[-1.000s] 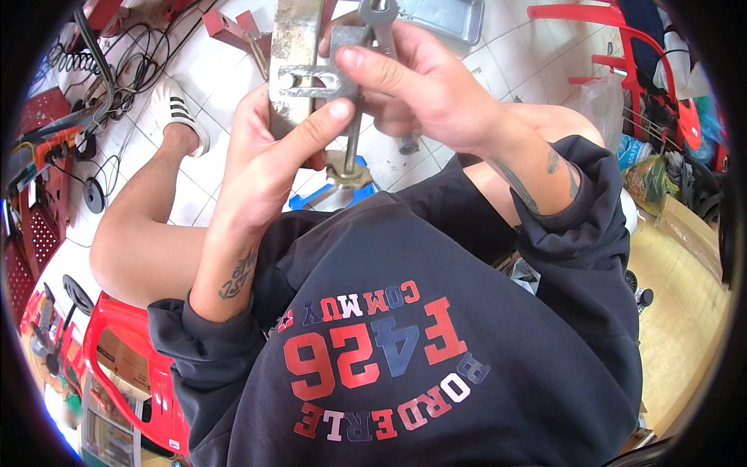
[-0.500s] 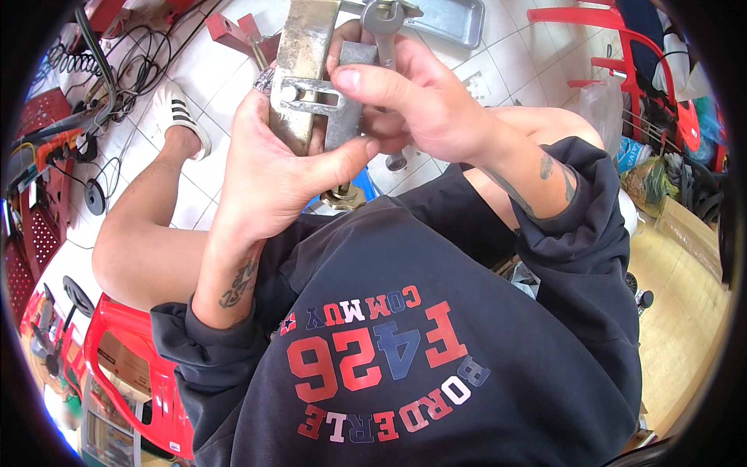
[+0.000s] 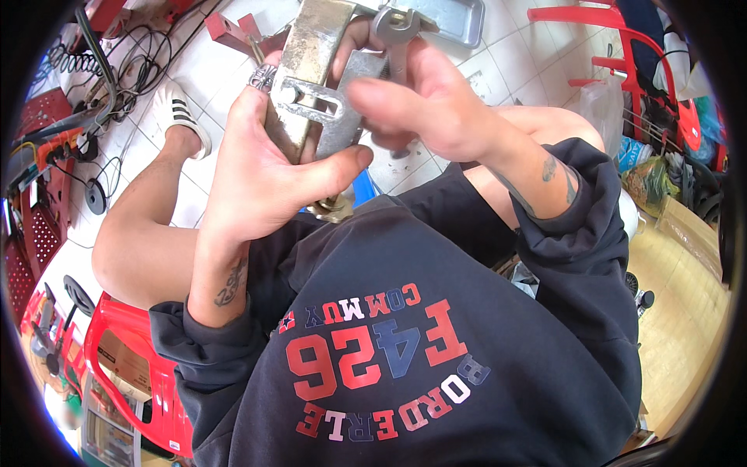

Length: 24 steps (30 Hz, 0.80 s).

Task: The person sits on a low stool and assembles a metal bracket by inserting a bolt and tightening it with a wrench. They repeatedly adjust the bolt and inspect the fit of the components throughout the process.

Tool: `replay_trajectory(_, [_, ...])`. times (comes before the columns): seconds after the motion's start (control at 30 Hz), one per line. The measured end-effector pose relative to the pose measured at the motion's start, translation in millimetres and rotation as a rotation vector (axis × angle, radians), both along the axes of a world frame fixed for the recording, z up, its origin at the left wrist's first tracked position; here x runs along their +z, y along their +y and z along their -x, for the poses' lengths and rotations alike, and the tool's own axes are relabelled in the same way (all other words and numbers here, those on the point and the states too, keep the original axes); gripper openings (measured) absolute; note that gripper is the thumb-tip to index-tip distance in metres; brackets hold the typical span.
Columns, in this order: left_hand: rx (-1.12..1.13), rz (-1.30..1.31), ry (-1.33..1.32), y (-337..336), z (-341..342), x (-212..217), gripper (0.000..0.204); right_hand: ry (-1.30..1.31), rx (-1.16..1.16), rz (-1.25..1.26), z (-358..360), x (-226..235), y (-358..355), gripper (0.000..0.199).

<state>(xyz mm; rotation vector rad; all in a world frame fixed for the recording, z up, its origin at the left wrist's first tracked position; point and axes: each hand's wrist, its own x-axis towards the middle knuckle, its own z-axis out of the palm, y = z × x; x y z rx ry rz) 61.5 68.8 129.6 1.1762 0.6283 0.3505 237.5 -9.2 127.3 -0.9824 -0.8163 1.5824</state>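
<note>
White floor tiles [image 3: 498, 70] run under the seated person, with black cables [image 3: 136, 58] tangled toward the far left and a shallow grey metal tray [image 3: 455, 19] lying at the far edge of the floor. Red metal frames [image 3: 622, 54] stand at the far right, beside bagged clutter. A red plastic housing [image 3: 128, 350] sits close by the person's left side.

Held up above the lap is a long, worn, dull-grey metal bar [image 3: 307, 66], tilted slightly, with a slotted grey steel bracket [image 3: 315, 97] lying across its face and a flat grey plate [image 3: 346, 109] just beside it. The left hand [image 3: 261, 167] wraps the bar from below, fingers curled behind it, thumb stretched across beneath the bracket; a ring shows on one finger. The right hand [image 3: 428, 109] is closed around a grey steel spanner [image 3: 397, 31], whose head stands above the fingers, touching the top of the assembly. A brass-coloured fitting [image 3: 334, 208] shows at the lower end of the bar, just above the dark sweatshirt [image 3: 420, 311].
</note>
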Motion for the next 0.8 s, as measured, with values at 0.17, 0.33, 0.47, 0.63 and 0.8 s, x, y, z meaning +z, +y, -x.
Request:
replay_trajectory(0.17, [0.051, 0.044, -0.126, 11, 10, -1, 0.081, -0.013, 0.110, -0.053, -2, 2, 0, 0.070])
replay_trajectory(0.33, [0.012, -0.096, -0.044, 30, 27, -3, 0.083, -0.484, 0.418, 0.096, -46, 29, 3, 0.066])
replay_trajectory(0.47, [-0.075, -0.148, -0.118, 25, 26, 2, 0.074, -0.263, -0.144, 0.183, -50, 23, -16, 0.065])
replay_trajectory(0.63, [-0.188, -0.178, -0.025, 26, 23, -4, 0.090, -0.202, 0.041, -0.022, -61, 35, 3, 0.066])
replay_trajectory(0.8, [-0.324, -0.075, 0.051, 24, 21, -9, 0.085, -0.846, 0.253, -0.130, -31, 45, 7, 0.070])
